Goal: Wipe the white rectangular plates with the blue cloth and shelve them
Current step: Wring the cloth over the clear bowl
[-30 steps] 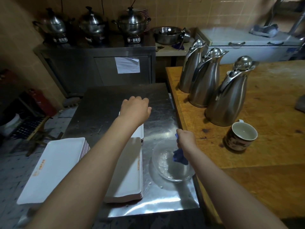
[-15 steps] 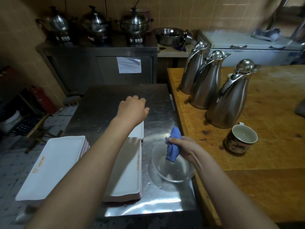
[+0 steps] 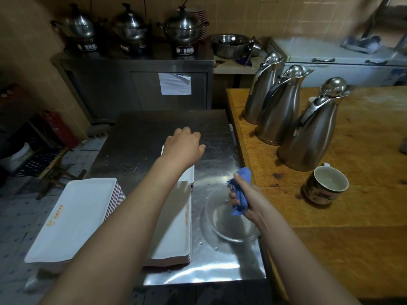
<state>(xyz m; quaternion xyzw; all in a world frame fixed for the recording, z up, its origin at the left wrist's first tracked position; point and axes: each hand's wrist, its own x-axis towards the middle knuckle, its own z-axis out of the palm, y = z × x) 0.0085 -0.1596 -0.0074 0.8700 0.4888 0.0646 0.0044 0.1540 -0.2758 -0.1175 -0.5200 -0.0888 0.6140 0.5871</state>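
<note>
Over the bowl (image 3: 229,227) on the counter (image 3: 154,128), the right hand (image 3: 251,203) grips the cloth (image 3: 242,176). Left of the bowl, the left hand (image 3: 182,148) covers a plate (image 3: 188,175); I cannot tell whether it grips. Two plate stacks (image 3: 174,238) sit nearer.

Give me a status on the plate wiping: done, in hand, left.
Done: nothing shows as shelved. In hand: the right hand grips the blue cloth above the glass bowl; the left hand is on the far plate, its grip hidden. Left: wiping and shelving that plate, the left stack and the middle stack on the steel table.
</note>
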